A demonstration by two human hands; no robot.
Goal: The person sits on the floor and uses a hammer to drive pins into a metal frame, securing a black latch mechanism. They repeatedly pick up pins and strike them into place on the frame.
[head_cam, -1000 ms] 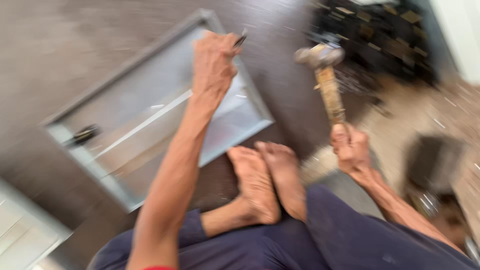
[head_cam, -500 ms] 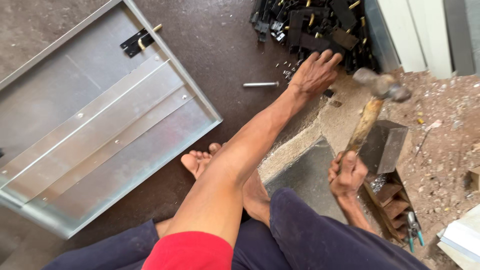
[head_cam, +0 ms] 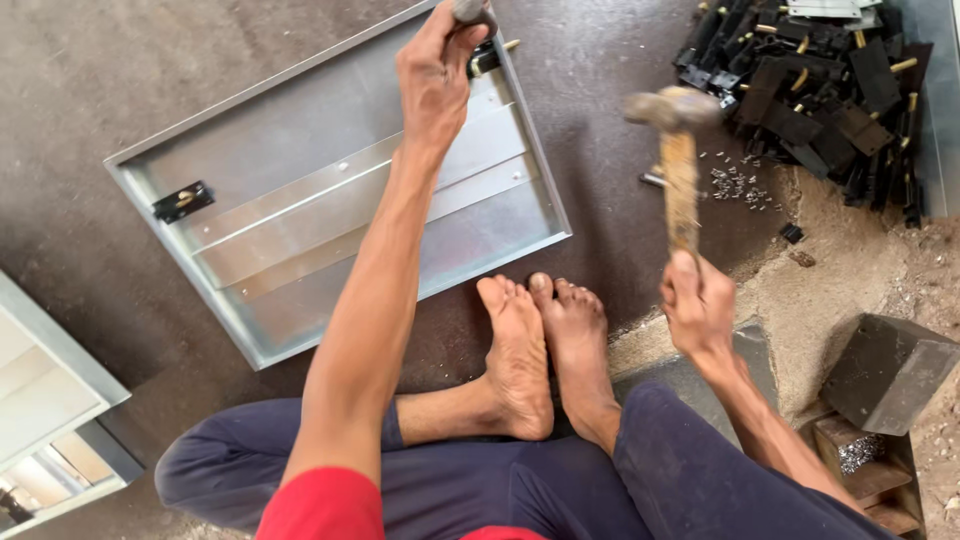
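I sit on the floor with bare feet (head_cam: 540, 350) together. My left hand (head_cam: 435, 70) is stretched out over the far right corner of a flat grey sheet-metal panel (head_cam: 300, 200), closed around a small metal punch-like tool (head_cam: 472, 10) whose end shows above my fist. My right hand (head_cam: 697, 305) grips the wooden handle of a hammer (head_cam: 678, 150), raised upright with its blurred head to the right of the panel. A black hinge (head_cam: 183, 200) sits near the panel's left edge, another (head_cam: 487, 58) at the corner by my left hand.
A heap of black hinges with brass pins (head_cam: 820, 80) lies at the upper right, small screws (head_cam: 735, 180) scattered beside it. A dark metal block (head_cam: 885, 370) stands at the right over a wooden box. Another grey metal cabinet part (head_cam: 50, 400) lies at the lower left.
My left hand has swung from the floor by the hinge heap back to the panel's far corner, now holding the tool. The hammer stays raised in my right hand. The view has shifted left.
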